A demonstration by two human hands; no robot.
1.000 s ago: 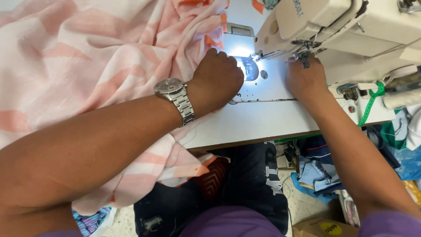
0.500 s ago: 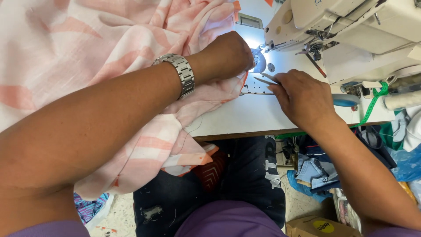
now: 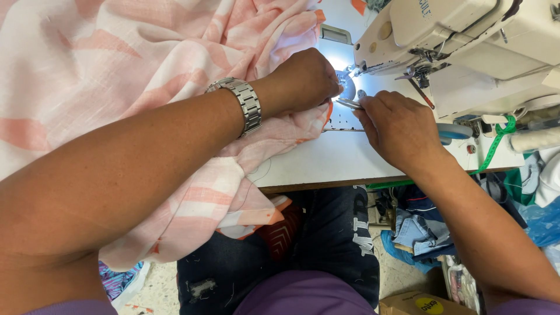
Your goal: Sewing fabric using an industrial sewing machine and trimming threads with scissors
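Note:
My left hand (image 3: 303, 79), with a metal watch (image 3: 242, 105) on the wrist, is closed on the edge of a pink and white striped fabric (image 3: 116, 64) on the white table (image 3: 338, 157). Just to its right, my right hand (image 3: 396, 125) holds small metal snips (image 3: 349, 104), their tips pointing at the fabric edge by my left fingers. A cream sewing machine (image 3: 466, 41) stands right behind both hands, its needle area lit.
A green measuring tape (image 3: 496, 146) hangs off the table's right edge. Below it lie blue denim scraps (image 3: 417, 233), a cardboard box (image 3: 420, 303) and more cloth. The fabric drapes over my lap and dark trousers (image 3: 326, 245).
My right hand has drawn back from under the machine head and now holds snips near the fabric edge. My left hand has shifted right along the fabric toward the needle plate.

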